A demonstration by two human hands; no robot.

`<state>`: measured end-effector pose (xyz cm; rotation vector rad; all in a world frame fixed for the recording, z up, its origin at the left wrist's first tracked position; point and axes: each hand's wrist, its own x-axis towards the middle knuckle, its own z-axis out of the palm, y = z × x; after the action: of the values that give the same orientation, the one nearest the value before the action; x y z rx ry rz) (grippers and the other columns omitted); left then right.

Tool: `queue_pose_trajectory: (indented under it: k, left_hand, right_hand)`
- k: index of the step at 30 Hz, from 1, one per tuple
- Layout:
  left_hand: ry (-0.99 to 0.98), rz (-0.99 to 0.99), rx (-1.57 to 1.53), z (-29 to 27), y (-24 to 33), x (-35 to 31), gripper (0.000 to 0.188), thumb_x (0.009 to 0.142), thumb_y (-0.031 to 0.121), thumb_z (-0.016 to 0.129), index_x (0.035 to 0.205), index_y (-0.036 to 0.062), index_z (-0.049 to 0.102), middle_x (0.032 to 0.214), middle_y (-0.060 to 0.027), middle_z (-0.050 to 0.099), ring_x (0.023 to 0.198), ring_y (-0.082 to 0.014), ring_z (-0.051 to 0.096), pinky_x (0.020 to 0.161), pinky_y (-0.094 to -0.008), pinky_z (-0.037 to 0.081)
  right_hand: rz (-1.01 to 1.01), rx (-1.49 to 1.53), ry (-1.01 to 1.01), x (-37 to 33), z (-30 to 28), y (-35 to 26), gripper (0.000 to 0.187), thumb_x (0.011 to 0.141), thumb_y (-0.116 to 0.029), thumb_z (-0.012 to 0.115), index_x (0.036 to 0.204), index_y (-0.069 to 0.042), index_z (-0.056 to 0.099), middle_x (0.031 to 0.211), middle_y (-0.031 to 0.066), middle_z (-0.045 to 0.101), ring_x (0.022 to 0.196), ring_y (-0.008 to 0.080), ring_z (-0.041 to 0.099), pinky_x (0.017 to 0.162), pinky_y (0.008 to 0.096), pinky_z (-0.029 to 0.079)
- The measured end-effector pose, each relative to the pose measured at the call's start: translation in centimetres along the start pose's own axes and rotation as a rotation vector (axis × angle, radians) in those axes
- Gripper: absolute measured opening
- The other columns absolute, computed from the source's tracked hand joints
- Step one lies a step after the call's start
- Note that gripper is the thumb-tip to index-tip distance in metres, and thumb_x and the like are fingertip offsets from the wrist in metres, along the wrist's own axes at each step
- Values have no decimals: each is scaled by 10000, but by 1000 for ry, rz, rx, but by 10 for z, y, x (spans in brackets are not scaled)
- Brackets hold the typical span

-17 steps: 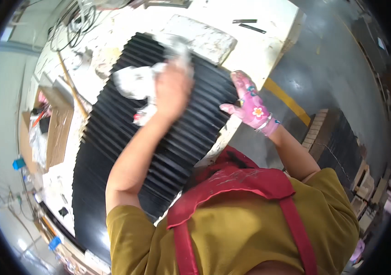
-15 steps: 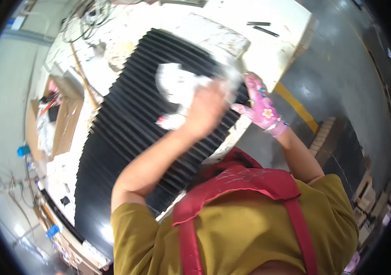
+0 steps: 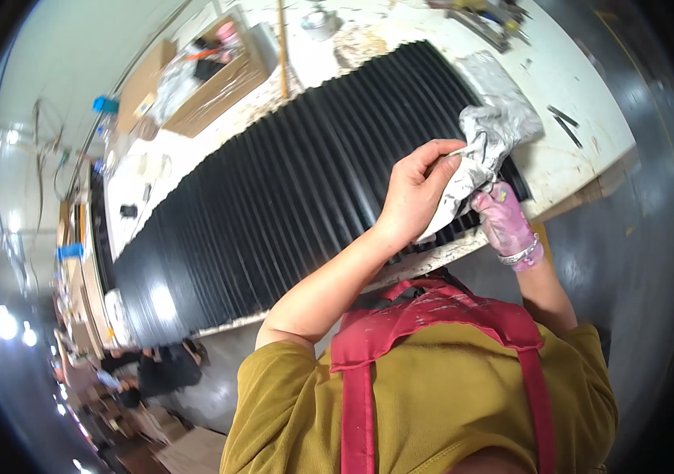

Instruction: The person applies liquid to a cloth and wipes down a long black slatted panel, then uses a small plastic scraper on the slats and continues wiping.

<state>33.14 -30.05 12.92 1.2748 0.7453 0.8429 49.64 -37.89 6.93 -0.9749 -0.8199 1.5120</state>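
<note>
rag (image 3: 480, 152) in left hand (image 3: 418, 189), gloved right hand (image 3: 504, 217) against its folds, right grip partly hidden, unclear

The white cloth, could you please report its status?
Left hand gripping white cloth. Gloved right hand against its lower edge. Black ribbed sheet below, right end partly covered.

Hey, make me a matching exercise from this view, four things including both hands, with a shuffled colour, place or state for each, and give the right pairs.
Things:
1. Left hand
2. Right hand
3. Ribbed piece
4. Cardboard box

Descriptions:
A. Black, lying on the table
B. Bare, gripping a whitish cloth
C. Open-topped, with things inside
D. Covered in pink

Right pairs: 1-B, 2-D, 3-A, 4-C
</note>
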Motion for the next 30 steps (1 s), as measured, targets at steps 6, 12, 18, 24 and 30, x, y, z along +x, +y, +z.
queue_pose_trajectory:
  k: [6, 12, 18, 24, 30]
  left_hand:
    - [247, 29, 247, -94, 7, -39, 159, 905, 78, 576, 1013, -26, 627, 825, -23, 641, 778, -55, 563, 708, -222, 463]
    - [430, 241, 447, -171, -18, -57, 311, 921, 177, 586, 1147, -29, 532, 1083, -134, 594, 957, -161, 561, 840, -296, 464]
    - [-93, -203, -867, -164, -14, -92, 558, 946, 456, 493, 1299, 24, 475, 1223, -120, 588, 1092, -216, 585, 968, -369, 463]
    - [-61, -227, -1205, -234, 43, -118, 300, 991, 251, 419, 1138, 36, 568, 1012, -114, 676, 909, -240, 667, 880, -401, 530]
    - [-218, 143, 252, -261, 38, -110, 356, 955, 316, 513, 1046, -11, 618, 867, -102, 684, 766, -211, 639, 737, -319, 494]
  right_hand:
    - [-253, -254, 16, 10, -57, -36, 346, 963, -195, 493, 1240, 12, 494, 1155, 79, 584, 1038, 157, 552, 929, 294, 431]
    - [-137, 232, -214, 51, -6, -52, 389, 987, -66, 409, 1363, 32, 391, 1335, 110, 493, 1193, 187, 503, 1032, 322, 409]
    - [-267, -189, -308, 50, 170, 1, 388, 959, -199, 504, 1295, -8, 481, 1270, 86, 551, 1158, 185, 529, 1000, 361, 432]
    - [-144, -184, -110, 50, 179, 40, 444, 977, -239, 468, 1357, -16, 412, 1319, 115, 516, 1186, 214, 527, 1026, 362, 420]
    - [313, 658, -87, 39, 237, 125, 409, 970, -283, 426, 1289, -32, 477, 1257, 150, 542, 1146, 265, 542, 989, 400, 450]
